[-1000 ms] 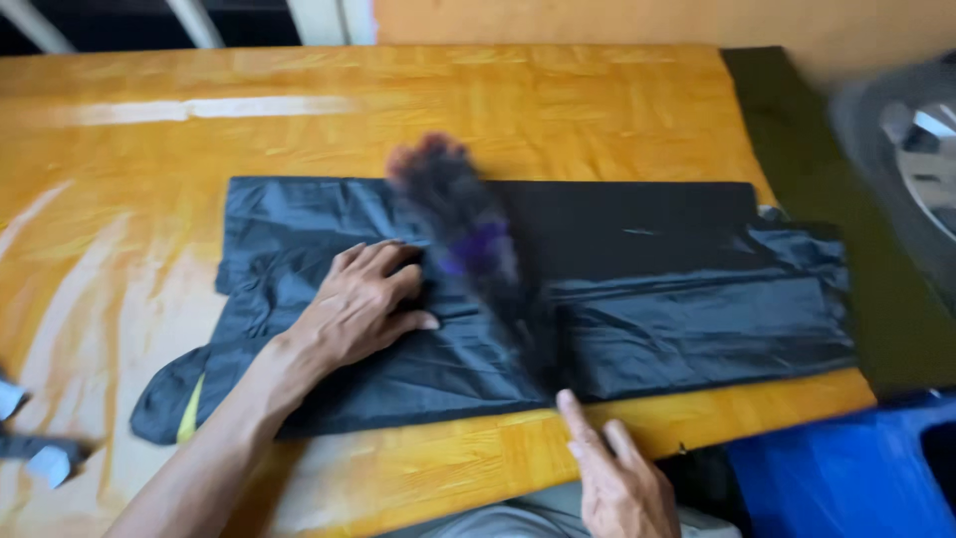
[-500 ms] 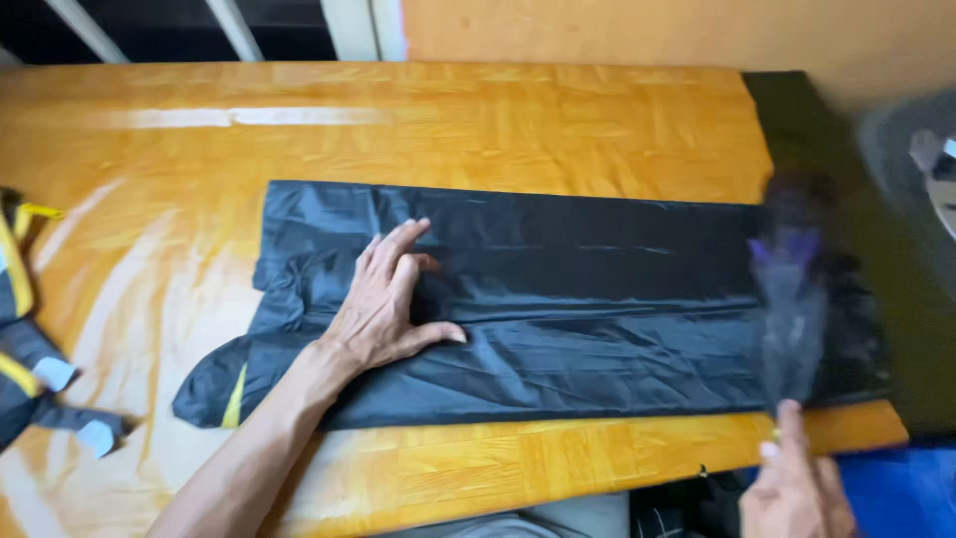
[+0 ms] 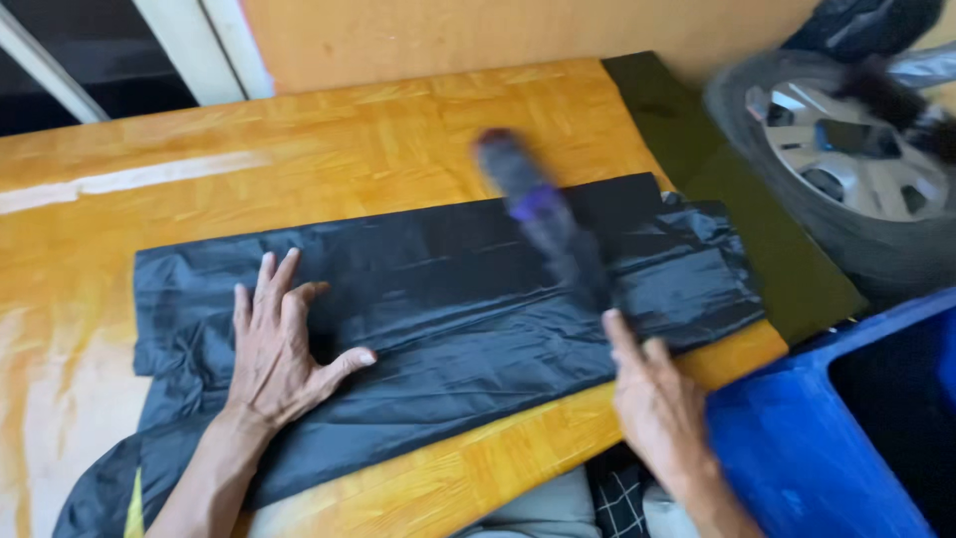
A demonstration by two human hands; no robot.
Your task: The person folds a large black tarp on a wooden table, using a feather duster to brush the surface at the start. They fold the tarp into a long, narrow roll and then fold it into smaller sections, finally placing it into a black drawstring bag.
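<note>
A folded black plastic sheet, like a large bag (image 3: 438, 299), lies flat across a yellow wooden table (image 3: 329, 149). My left hand (image 3: 284, 344) presses on its left part, palm down with fingers spread. My right hand (image 3: 657, 399) is at the sheet's near right edge and grips a dark brush with a purple band (image 3: 543, 214), which is blurred with motion over the sheet.
A dark green mat (image 3: 717, 169) covers the table's right end. A car wheel with a silver rim (image 3: 856, 169) leans at the far right. A blue plastic bin (image 3: 846, 438) stands at the near right, close to my right hand.
The brush swept from the middle of the sheet to its right end and has come back toward the middle. My left hand stayed pressed on the sheet. The view shifted right.
</note>
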